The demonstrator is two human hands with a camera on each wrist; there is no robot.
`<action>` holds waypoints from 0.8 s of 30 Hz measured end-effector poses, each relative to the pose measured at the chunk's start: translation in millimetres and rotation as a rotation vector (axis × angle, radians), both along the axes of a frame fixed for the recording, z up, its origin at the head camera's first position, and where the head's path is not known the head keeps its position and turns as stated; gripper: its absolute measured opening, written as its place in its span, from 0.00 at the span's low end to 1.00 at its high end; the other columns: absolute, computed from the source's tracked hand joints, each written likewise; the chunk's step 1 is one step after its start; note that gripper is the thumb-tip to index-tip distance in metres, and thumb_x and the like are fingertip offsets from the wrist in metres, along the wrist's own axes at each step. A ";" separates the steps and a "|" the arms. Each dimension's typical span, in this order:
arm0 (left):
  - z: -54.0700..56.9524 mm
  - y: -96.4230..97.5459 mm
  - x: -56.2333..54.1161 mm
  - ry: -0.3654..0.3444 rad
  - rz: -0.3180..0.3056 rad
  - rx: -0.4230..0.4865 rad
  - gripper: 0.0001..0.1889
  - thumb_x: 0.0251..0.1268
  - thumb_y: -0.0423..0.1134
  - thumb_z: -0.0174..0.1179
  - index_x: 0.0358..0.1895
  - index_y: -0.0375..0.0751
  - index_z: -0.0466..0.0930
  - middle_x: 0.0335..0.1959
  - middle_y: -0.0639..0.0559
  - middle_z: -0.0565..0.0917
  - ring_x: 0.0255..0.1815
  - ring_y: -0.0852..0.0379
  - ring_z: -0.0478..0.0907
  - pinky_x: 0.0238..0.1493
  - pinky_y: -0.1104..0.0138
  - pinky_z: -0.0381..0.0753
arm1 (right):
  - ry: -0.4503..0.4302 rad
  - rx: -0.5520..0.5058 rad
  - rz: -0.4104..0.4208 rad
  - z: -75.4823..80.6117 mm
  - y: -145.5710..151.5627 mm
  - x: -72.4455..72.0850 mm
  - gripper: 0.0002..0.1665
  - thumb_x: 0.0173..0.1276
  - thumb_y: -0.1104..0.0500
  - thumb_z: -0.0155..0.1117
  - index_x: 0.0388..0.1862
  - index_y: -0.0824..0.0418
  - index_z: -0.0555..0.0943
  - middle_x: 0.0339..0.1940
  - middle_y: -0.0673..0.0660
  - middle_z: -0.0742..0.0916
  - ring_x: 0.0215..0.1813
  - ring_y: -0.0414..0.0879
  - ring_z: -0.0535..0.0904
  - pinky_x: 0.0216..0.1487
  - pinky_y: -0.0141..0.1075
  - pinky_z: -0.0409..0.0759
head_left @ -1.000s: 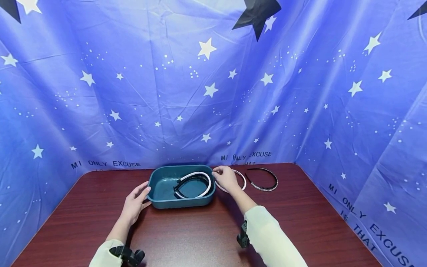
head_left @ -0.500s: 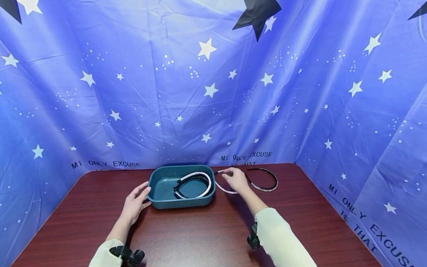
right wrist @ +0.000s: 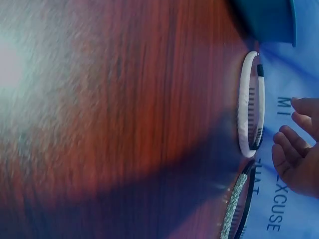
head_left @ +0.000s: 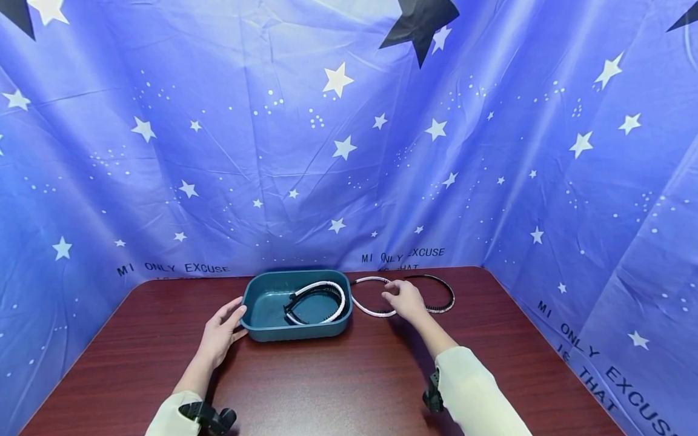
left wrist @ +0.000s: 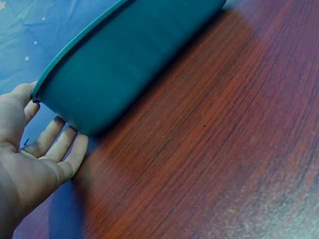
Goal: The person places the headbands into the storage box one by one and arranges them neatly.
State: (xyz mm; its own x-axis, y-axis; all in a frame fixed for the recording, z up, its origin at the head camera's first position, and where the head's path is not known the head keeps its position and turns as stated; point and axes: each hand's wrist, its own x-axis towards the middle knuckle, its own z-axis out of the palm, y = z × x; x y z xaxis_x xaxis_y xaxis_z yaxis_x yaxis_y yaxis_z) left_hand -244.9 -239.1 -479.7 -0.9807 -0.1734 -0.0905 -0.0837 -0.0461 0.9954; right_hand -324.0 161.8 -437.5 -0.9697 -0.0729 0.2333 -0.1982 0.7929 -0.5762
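A teal plastic tub (head_left: 297,333) stands at the back of the table. My left hand (head_left: 219,332) touches its left end, fingers spread against the outer wall (left wrist: 89,89) in the left wrist view. Inside the tub lies a white headband (head_left: 340,297) with dark toothed parts; whether a second band lies under it, I cannot tell. To the tub's right, a white headband (head_left: 372,313) with black tips lies flat. My right hand (head_left: 408,301), fingers loosely bent and holding nothing, hovers over its right side. A black headband (head_left: 449,290) with a glittery stretch lies beyond, partly hidden by that hand.
The dark red wood table (head_left: 305,387) runs up to a blue star-printed curtain (head_left: 294,151) behind and at both sides. A black wrist camera (head_left: 433,393) sits by the right sleeve, another wrist camera (head_left: 209,418) by the left.
My right hand has let go of the white headband near the tub's right rim and moved right, uncovering most of it. The left hand and tub have stayed put.
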 end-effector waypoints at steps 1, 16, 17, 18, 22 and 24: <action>-0.1 0.0 0.1 0.001 -0.001 -0.001 0.33 0.67 0.54 0.52 0.71 0.45 0.57 0.67 0.46 0.61 0.44 0.71 0.76 0.47 0.71 0.81 | -0.006 0.001 0.000 -0.4 2.4 0.0 0.15 0.59 0.56 0.66 0.44 0.61 0.83 0.37 0.59 0.84 0.42 0.51 0.78 0.42 0.44 0.77; -0.9 0.1 -0.5 0.004 -0.003 -0.004 0.33 0.66 0.55 0.52 0.70 0.45 0.58 0.68 0.45 0.61 0.43 0.73 0.76 0.47 0.71 0.81 | 0.000 0.016 -0.038 1.6 39.0 5.2 0.16 0.61 0.56 0.65 0.45 0.64 0.83 0.44 0.63 0.85 0.45 0.56 0.79 0.47 0.50 0.75; -0.9 0.0 -0.4 0.002 -0.004 -0.005 0.33 0.66 0.55 0.52 0.70 0.45 0.57 0.68 0.45 0.61 0.43 0.73 0.76 0.47 0.71 0.81 | -0.001 0.019 -0.034 1.3 41.4 5.4 0.16 0.61 0.56 0.65 0.45 0.64 0.82 0.45 0.64 0.85 0.46 0.56 0.79 0.47 0.50 0.75; -0.8 0.0 -0.3 0.000 -0.004 -0.005 0.33 0.66 0.55 0.52 0.70 0.45 0.57 0.68 0.45 0.61 0.43 0.73 0.76 0.47 0.71 0.81 | 0.001 0.025 -0.030 0.9 43.9 5.7 0.16 0.61 0.56 0.65 0.45 0.64 0.82 0.46 0.64 0.85 0.47 0.57 0.79 0.48 0.51 0.75; -0.9 -0.4 0.4 -0.001 -0.005 -0.007 0.33 0.66 0.55 0.52 0.71 0.45 0.57 0.68 0.45 0.60 0.44 0.72 0.76 0.47 0.72 0.81 | -0.004 0.039 -0.011 -0.8 52.4 6.2 0.16 0.61 0.57 0.65 0.46 0.64 0.82 0.47 0.64 0.84 0.52 0.58 0.77 0.52 0.52 0.74; -0.9 -0.5 0.5 0.001 -0.005 -0.008 0.33 0.67 0.55 0.52 0.71 0.45 0.57 0.68 0.45 0.60 0.45 0.72 0.76 0.47 0.72 0.81 | 0.000 0.039 -0.004 -0.9 56.1 6.8 0.16 0.61 0.57 0.65 0.46 0.65 0.82 0.48 0.65 0.84 0.54 0.59 0.77 0.54 0.53 0.74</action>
